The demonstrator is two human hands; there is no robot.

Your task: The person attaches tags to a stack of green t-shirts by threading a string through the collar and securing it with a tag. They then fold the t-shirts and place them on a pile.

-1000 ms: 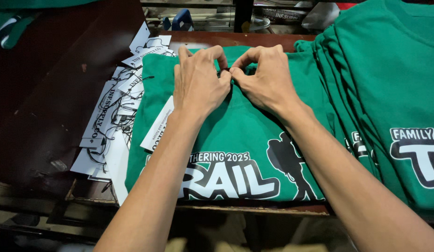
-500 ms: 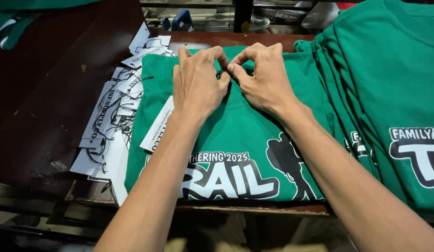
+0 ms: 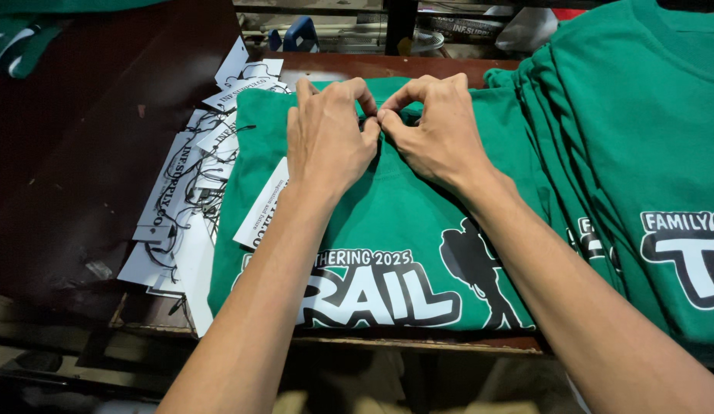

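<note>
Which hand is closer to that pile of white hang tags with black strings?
Left. The left hand rests on the folded green shirt just beside the white hang tags; the right hand lies farther over, beyond the left one.

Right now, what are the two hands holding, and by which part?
Both the left hand and right hand pinch the folded green T-shirt at its top edge near the collar, fingertips meeting. Whether a tag string is also gripped cannot be told.

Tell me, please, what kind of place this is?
Probably a garment printing or packing workshop: both hands work at a printed green T-shirt, a stack of identical shirts lies beside it, and stringed paper hang tags are piled nearby.
</note>
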